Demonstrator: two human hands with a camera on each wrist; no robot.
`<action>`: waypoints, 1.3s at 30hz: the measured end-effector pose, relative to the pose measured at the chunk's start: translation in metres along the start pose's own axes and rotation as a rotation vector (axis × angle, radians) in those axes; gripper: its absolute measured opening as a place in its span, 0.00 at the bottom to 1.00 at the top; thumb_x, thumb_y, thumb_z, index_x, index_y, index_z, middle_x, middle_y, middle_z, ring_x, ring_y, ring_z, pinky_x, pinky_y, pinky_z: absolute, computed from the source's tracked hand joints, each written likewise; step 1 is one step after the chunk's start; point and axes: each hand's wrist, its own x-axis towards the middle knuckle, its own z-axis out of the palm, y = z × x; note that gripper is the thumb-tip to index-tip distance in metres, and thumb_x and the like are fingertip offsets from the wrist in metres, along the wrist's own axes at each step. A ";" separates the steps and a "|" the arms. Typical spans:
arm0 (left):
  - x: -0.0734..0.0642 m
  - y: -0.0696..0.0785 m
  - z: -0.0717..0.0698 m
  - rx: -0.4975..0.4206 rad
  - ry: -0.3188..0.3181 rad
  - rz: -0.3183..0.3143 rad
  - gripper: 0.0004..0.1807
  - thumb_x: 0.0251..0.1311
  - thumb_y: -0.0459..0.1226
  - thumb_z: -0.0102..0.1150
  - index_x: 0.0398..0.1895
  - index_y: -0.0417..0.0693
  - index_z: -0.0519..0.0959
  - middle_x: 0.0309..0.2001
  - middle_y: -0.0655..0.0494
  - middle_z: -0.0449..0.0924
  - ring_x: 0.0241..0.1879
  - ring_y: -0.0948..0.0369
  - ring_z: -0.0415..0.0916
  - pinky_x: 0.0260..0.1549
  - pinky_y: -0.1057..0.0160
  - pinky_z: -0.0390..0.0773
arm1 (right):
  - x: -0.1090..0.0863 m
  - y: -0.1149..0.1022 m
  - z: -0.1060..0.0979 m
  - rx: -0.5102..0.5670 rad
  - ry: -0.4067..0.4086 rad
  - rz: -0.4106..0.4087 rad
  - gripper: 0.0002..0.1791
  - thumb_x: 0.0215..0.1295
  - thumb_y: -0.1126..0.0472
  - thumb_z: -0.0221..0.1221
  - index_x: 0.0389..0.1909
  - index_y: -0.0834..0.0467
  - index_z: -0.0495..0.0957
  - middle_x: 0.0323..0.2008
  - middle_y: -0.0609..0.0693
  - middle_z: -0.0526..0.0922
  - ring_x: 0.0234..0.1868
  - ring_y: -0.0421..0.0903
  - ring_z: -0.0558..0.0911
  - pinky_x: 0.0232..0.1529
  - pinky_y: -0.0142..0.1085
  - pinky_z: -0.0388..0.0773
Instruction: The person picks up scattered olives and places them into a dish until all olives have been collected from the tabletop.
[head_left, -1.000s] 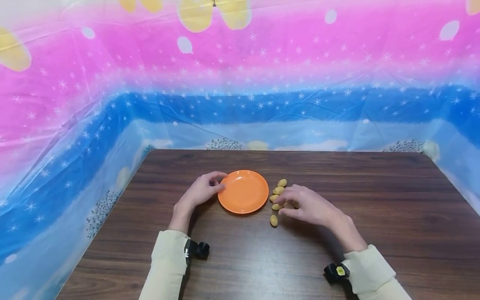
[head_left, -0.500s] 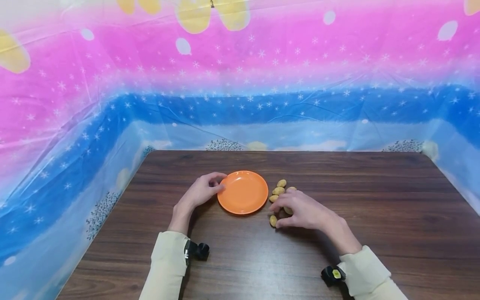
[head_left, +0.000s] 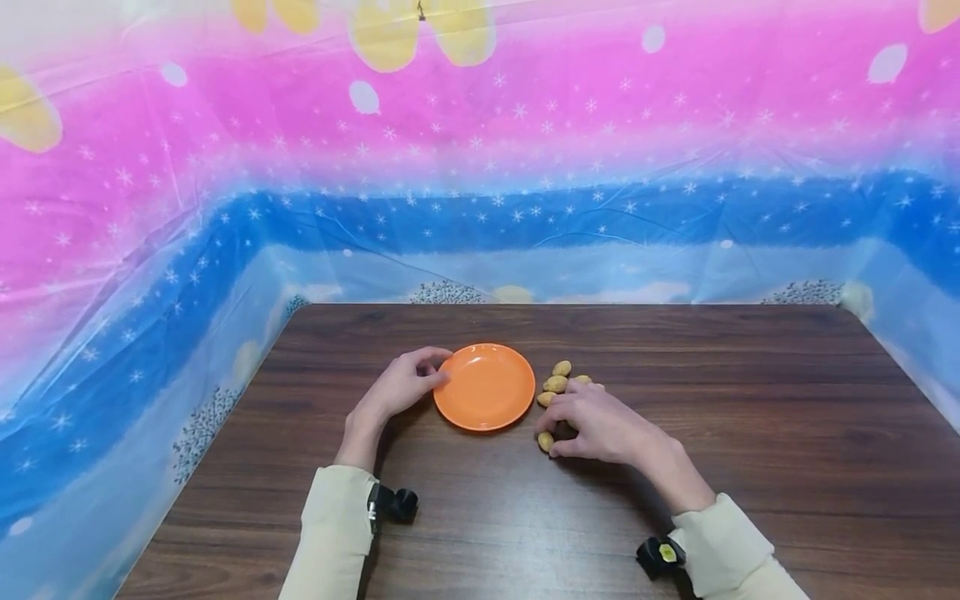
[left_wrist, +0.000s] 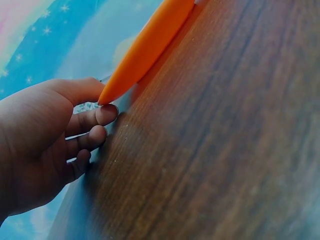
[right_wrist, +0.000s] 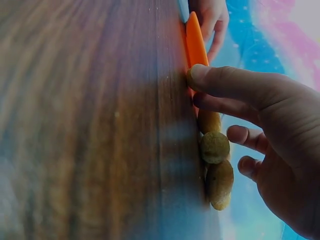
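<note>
An orange plate point(head_left: 484, 387) lies flat on the dark wooden table. My left hand point(head_left: 397, 385) holds its left rim, with the thumb over the edge and the index fingertip point(left_wrist: 106, 114) beneath it in the left wrist view. To the right of the plate, my right hand point(head_left: 606, 427) has thumb and index finger round the nearest yellow-brown, oval nut point(head_left: 545, 442). Its thumb hides most of that nut in the right wrist view. Several similar rough-skinned nuts point(right_wrist: 215, 147) lie under and beyond this hand, partly covered by it in the head view.
The brown table point(head_left: 480, 517) reaches back to a pink and blue snowflake-patterned cloth point(head_left: 480, 167) hanging behind and at the sides. Black wrist cameras point(head_left: 660, 557) sit at both cuffs.
My right hand has moved toward me and slightly left, from over the middle of the nuts to the nearest one, and closed thumb and index round it. The left hand stays at the plate.
</note>
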 end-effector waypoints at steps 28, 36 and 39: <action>-0.003 -0.001 -0.001 -0.032 0.005 -0.007 0.21 0.68 0.45 0.60 0.63 0.61 0.75 0.32 0.52 0.74 0.30 0.55 0.71 0.31 0.62 0.70 | 0.018 -0.002 -0.009 0.133 0.155 0.040 0.11 0.60 0.55 0.69 0.45 0.46 0.87 0.38 0.34 0.83 0.44 0.44 0.73 0.46 0.39 0.70; -0.002 -0.002 0.001 -0.054 0.010 0.007 0.21 0.67 0.44 0.60 0.63 0.59 0.75 0.30 0.53 0.72 0.27 0.56 0.70 0.29 0.62 0.69 | 0.032 0.001 -0.014 0.116 0.173 0.048 0.14 0.60 0.54 0.70 0.47 0.50 0.87 0.40 0.40 0.85 0.40 0.48 0.74 0.43 0.39 0.67; -0.002 -0.002 0.001 -0.061 0.014 0.005 0.20 0.67 0.44 0.60 0.62 0.60 0.76 0.30 0.53 0.72 0.27 0.56 0.70 0.28 0.63 0.68 | 0.040 0.003 -0.015 0.108 0.163 0.040 0.14 0.61 0.54 0.69 0.47 0.50 0.86 0.41 0.40 0.85 0.41 0.48 0.74 0.45 0.40 0.66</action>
